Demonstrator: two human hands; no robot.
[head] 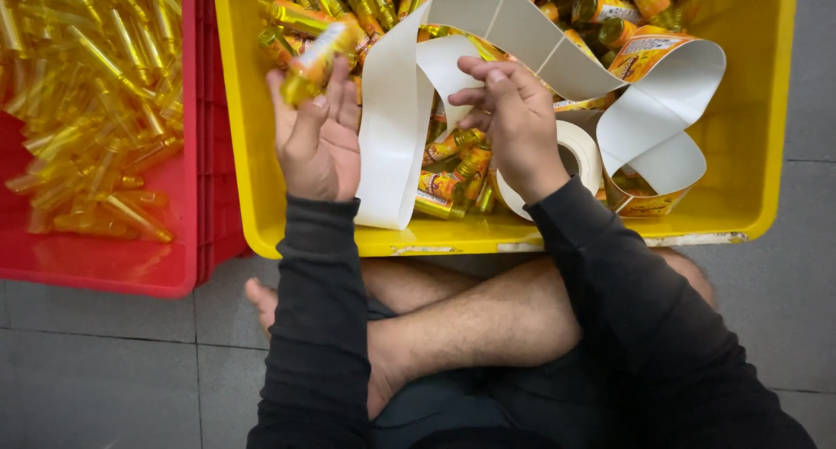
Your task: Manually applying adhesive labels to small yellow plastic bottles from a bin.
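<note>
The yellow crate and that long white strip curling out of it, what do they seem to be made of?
The yellow crate looks like moulded plastic: smooth, slightly glossy walls, with scuffed patches on the near rim. The white strip appears to be paper label backing, matte and thin, bending in soft loops and unwinding from a roll. The right hand touches it.

Two plastic crates sit on the floor: one red crate [104, 270] at the left and one yellow crate [488, 238] to its right. The red one holds a heap of clear yellow unlabelled bottles [91, 109], too many and too overlapped to count. The yellow one holds a pile of labelled orange-and-yellow bottles [453, 175], likewise past counting. One label roll [585, 153] lies in it, with one long white backing strip [392, 127] looping out. Two hands show: the left hand [315, 140] grips one labelled bottle [315, 61], and the right hand [514, 122] pinches the strip.
</note>
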